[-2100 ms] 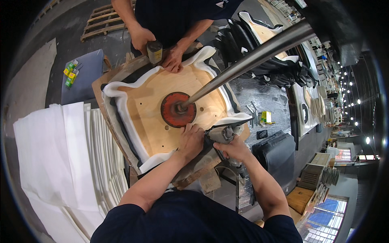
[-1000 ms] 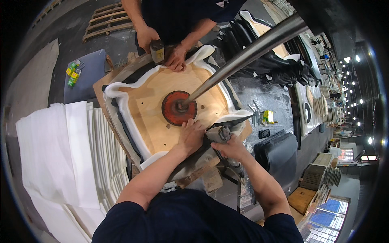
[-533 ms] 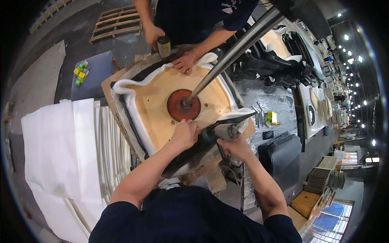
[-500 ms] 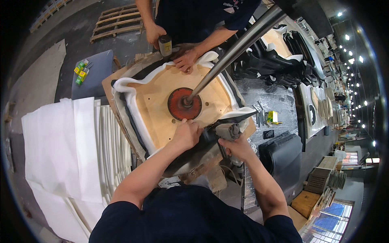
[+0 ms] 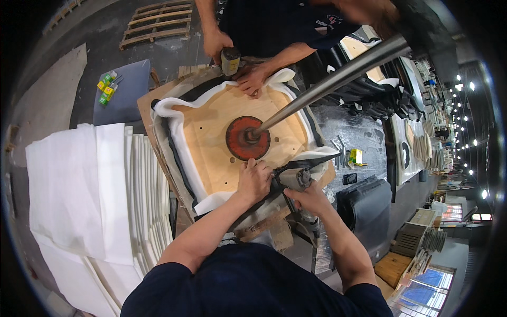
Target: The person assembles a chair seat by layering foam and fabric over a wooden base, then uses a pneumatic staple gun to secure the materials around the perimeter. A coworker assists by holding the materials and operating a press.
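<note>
A wooden panel (image 5: pixel 208 156) lies in front of me, bordered by white padding (image 5: pixel 182 153) and black cover material (image 5: pixel 317 159). A red disc (image 5: pixel 234 138) on a slanting metal shaft (image 5: pixel 327 82) bears on its middle. My left hand (image 5: pixel 254 180) is closed at the near edge, fingers bent over the cover material, which it mostly hides. My right hand (image 5: pixel 309 199) grips a staple gun (image 5: pixel 294 178), its nose close beside my left fingers. Across the panel, a co-worker's hand (image 5: pixel 253 80) presses the far edge; the other holds a second staple gun (image 5: pixel 230 61).
White padding sheets (image 5: pixel 79 195) are stacked at left. A blue-grey board (image 5: pixel 127 87) carries small green-and-yellow boxes (image 5: pixel 107 87). To the right, a plastic-covered table (image 5: pixel 364 129) holds staple strips, a yellow box (image 5: pixel 356 157) and black covers (image 5: pixel 364 206). A pallet (image 5: pixel 158 21) lies behind.
The whole view has shifted slightly, so the panel appears a little further right. My staple gun has come slightly nearer to my left hand. Both hands keep their grips.
</note>
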Available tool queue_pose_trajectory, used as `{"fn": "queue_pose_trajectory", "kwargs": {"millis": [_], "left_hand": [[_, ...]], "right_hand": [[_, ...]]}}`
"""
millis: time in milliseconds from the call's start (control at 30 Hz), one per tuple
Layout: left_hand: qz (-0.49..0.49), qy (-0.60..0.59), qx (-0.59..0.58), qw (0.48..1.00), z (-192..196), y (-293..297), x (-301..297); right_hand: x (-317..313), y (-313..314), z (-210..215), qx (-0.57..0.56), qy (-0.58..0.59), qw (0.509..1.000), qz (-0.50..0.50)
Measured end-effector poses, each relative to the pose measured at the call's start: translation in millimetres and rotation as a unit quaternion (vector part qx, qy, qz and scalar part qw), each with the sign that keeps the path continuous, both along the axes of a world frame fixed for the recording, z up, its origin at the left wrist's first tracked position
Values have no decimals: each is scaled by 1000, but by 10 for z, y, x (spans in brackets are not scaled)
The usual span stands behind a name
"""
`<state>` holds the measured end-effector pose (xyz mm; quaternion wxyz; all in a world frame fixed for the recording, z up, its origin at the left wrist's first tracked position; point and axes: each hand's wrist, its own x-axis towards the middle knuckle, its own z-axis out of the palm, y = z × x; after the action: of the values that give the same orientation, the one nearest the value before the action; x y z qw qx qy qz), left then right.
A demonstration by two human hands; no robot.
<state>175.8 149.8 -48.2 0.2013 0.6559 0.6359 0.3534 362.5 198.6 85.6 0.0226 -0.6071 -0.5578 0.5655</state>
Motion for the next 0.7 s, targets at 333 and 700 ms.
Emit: {"fn": "queue_pose_trajectory", "kwargs": {"millis": [333, 700], "left_hand": [[-13, 10, 3, 1000, -28, 37, -9], [-126, 53, 71, 988, -115, 170, -201]], "right_hand": [[-160, 36, -82, 65, -87, 990, 90], [21, -80, -72, 10, -4, 1000, -1]]}}
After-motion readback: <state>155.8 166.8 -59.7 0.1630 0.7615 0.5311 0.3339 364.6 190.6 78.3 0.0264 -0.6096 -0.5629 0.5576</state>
